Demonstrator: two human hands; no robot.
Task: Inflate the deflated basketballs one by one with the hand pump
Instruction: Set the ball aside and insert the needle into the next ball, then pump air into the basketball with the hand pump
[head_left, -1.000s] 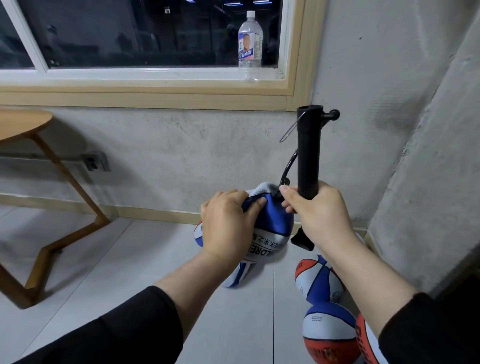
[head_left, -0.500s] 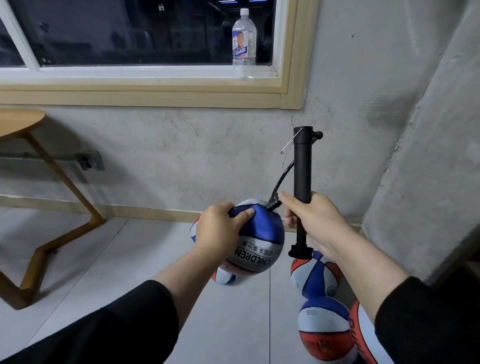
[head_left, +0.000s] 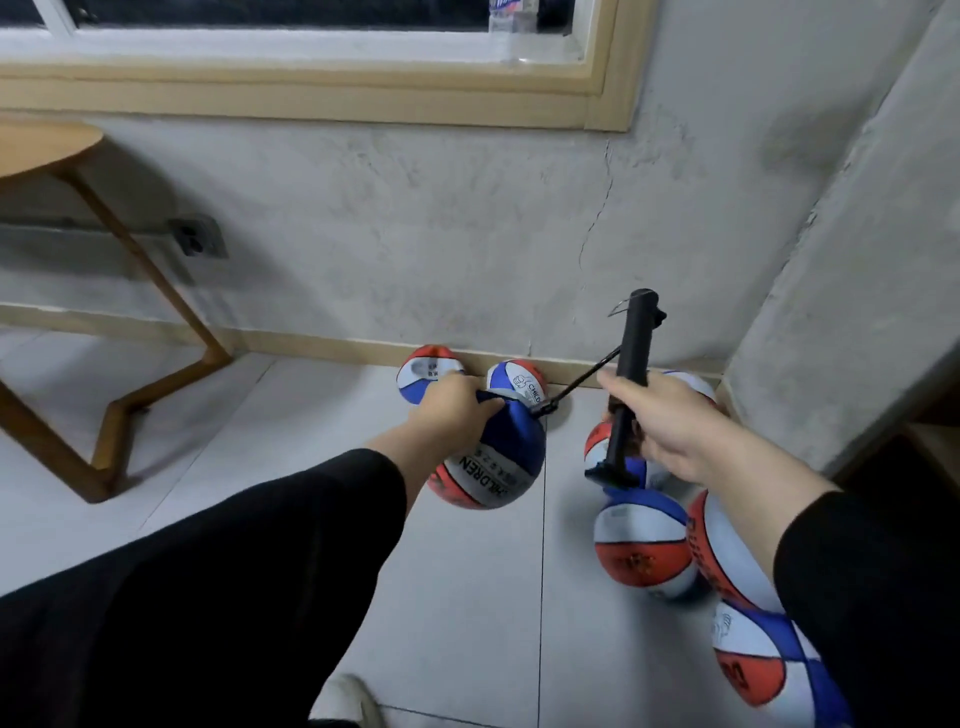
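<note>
My left hand (head_left: 451, 410) grips the top of a red, white and blue basketball (head_left: 493, 465) marked CHILDREN, held above the floor. My right hand (head_left: 660, 421) grips the black hand pump (head_left: 631, 364), which stands tilted with its handle end pointing down. A thin black hose (head_left: 576, 382) runs from the pump to the valve on top of the held ball. Several more balls of the same colours lie on the floor: two by the skirting (head_left: 426, 371) (head_left: 519, 382), and others under my right arm (head_left: 641, 545).
A wooden table with angled legs (head_left: 119, 332) stands at the left. A grey wall (head_left: 467, 218) with a window sill is ahead, and a concrete column (head_left: 841, 291) closes the right side. The tip of a white shoe (head_left: 345, 701) shows at the bottom.
Both hands have dropped lower with the ball and pump, and my view has tilted down. More balls on the floor and a shoe have come into view.
</note>
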